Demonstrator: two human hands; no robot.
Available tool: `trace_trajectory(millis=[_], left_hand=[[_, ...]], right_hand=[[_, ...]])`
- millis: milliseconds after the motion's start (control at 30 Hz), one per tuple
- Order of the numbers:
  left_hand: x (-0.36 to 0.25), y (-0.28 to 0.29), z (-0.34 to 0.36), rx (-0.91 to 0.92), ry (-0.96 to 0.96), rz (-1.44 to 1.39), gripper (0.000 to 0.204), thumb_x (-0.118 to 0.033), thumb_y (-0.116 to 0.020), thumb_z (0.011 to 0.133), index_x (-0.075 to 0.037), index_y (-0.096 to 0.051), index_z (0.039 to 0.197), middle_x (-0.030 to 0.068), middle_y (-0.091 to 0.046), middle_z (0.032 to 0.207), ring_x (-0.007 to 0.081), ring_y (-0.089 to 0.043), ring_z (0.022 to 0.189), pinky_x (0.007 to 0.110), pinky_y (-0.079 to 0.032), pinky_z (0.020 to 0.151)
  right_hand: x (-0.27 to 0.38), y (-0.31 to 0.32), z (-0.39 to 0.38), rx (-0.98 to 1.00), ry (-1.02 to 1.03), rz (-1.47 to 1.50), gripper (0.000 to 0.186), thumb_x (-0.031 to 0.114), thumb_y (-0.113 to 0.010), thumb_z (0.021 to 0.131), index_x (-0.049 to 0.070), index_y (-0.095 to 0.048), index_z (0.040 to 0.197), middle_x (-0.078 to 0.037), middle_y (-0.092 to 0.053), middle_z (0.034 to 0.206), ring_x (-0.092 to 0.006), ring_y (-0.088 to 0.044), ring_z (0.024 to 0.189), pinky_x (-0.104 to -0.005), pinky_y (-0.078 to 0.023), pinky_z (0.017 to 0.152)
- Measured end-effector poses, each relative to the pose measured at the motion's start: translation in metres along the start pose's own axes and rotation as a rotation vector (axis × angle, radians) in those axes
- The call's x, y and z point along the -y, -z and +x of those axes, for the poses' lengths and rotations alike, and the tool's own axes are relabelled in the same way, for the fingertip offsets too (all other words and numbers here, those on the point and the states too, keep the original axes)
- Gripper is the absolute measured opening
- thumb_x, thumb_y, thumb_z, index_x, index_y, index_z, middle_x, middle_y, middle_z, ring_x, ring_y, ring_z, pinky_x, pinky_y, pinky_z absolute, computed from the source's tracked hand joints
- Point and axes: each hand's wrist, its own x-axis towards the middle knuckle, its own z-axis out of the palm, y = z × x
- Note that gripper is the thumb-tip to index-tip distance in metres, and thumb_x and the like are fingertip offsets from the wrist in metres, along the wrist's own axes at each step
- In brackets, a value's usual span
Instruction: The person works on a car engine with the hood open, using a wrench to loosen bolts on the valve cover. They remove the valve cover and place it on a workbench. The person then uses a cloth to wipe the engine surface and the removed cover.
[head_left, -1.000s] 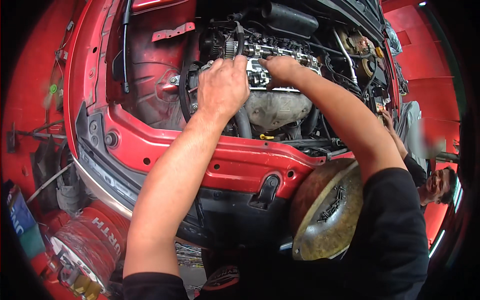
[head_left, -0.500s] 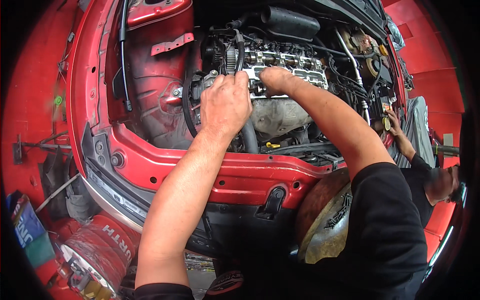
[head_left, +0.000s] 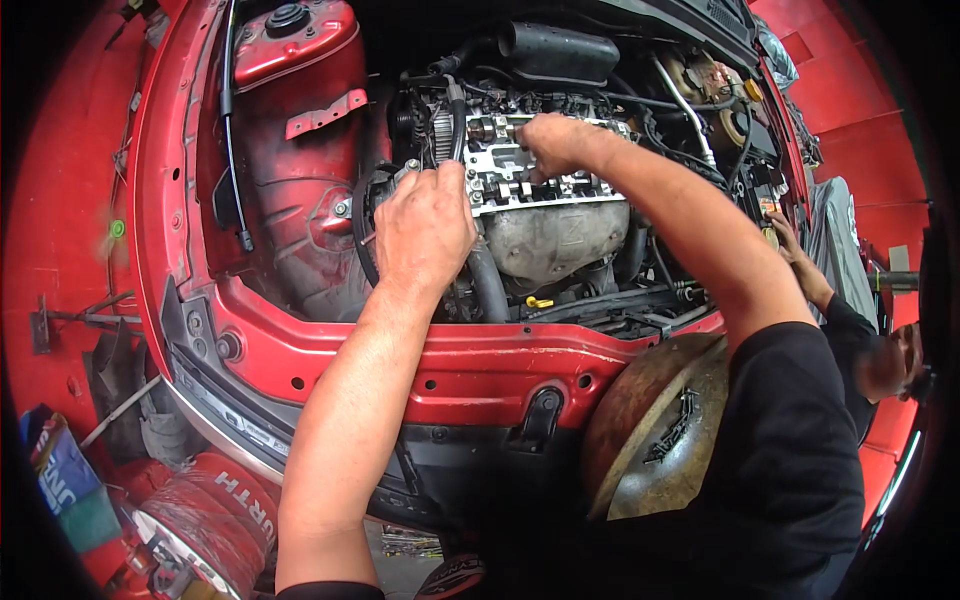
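The engine's cylinder head (head_left: 500,162) lies uncovered, with a near camshaft (head_left: 525,190) and a far camshaft (head_left: 490,130) showing in two rows. My right hand (head_left: 560,145) reaches over it from the right, fingers bent down and drawn together by the far row. What its fingertips hold, if anything, is hidden. At the engine's left end, my left hand (head_left: 425,230) is curled with knuckles up, just below a black hose (head_left: 458,115). Its fingertips and whatever they grip are out of sight.
A grey heat shield (head_left: 560,240) and yellow dipstick handle (head_left: 540,302) sit before the head. The red front crossmember (head_left: 480,365) runs under my forearms. A round metal dish (head_left: 650,480) holds dark bolts. At right, another person's hand (head_left: 785,240) touches the bay's edge.
My right hand has lifted off the near camshaft and moved farther back, exposing that row. The left hand keeps its place at the engine's left end. The whole view has shifted slightly.
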Motion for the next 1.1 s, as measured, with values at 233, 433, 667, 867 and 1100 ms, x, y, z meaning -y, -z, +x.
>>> trace_trajectory(millis=[233, 433, 667, 867, 1100], left_hand=[[0.002, 0.0, 0.0, 0.023, 0.0, 0.002, 0.011, -0.016, -0.063, 0.095, -0.006, -0.062, 0.098, 0.0174, -0.068, 0.083, 0.0372, -0.068, 0.085, 0.05, -0.054, 0.076], [0.0, -0.005, 0.002, 0.085, 0.042, 0.031, 0.016, -0.023, -0.059, 0.099, -0.009, -0.064, 0.106, 0.0219, -0.071, 0.09, 0.0428, -0.069, 0.089, 0.054, -0.053, 0.079], [-0.003, -0.001, 0.002, 0.09, -0.007, 0.116, 0.017, -0.022, -0.059, 0.099, -0.006, -0.063, 0.101, 0.0178, -0.072, 0.088, 0.0371, -0.07, 0.09, 0.052, -0.055, 0.079], [-0.001, -0.003, 0.001, 0.099, -0.007, 0.067, 0.015, -0.021, -0.059, 0.097, -0.006, -0.062, 0.1, 0.019, -0.071, 0.086, 0.0369, -0.071, 0.089, 0.051, -0.056, 0.08], [0.0, -0.001, 0.001, 0.163, -0.045, 0.037, 0.012, -0.013, -0.056, 0.094, -0.003, -0.061, 0.099, 0.0184, -0.072, 0.089, 0.0361, -0.07, 0.092, 0.051, -0.056, 0.082]], right_hand=[[0.016, 0.057, -0.181, -0.475, 0.178, 0.152, 0.038, 0.015, -0.081, 0.069, -0.002, -0.07, 0.101, -0.021, -0.072, 0.099, -0.0395, -0.069, 0.097, -0.0456, -0.056, 0.087], [0.082, 0.046, -0.414, -0.503, -0.178, 0.592, 0.047, 0.012, -0.078, 0.066, 0.0, -0.065, 0.11, -0.009, -0.065, 0.089, -0.0185, -0.063, 0.071, -0.0311, -0.052, 0.069], [0.154, -0.038, -0.406, 0.029, -0.049, 0.384, 0.052, 0.021, -0.084, 0.069, 0.002, -0.067, 0.114, -0.016, -0.057, 0.134, -0.0337, -0.063, 0.11, -0.0453, -0.053, 0.09], [0.125, 0.035, -0.438, -0.593, -0.221, 0.325, 0.049, 0.01, -0.085, 0.074, -0.003, -0.065, 0.117, -0.018, -0.064, 0.116, -0.0346, -0.067, 0.104, -0.0439, -0.052, 0.098], [0.073, 0.064, -0.295, -0.698, 0.185, 0.161, 0.03, 0.011, -0.082, 0.078, 0.006, -0.067, 0.104, -0.017, -0.066, 0.118, -0.0382, -0.064, 0.107, -0.0451, -0.053, 0.093]])
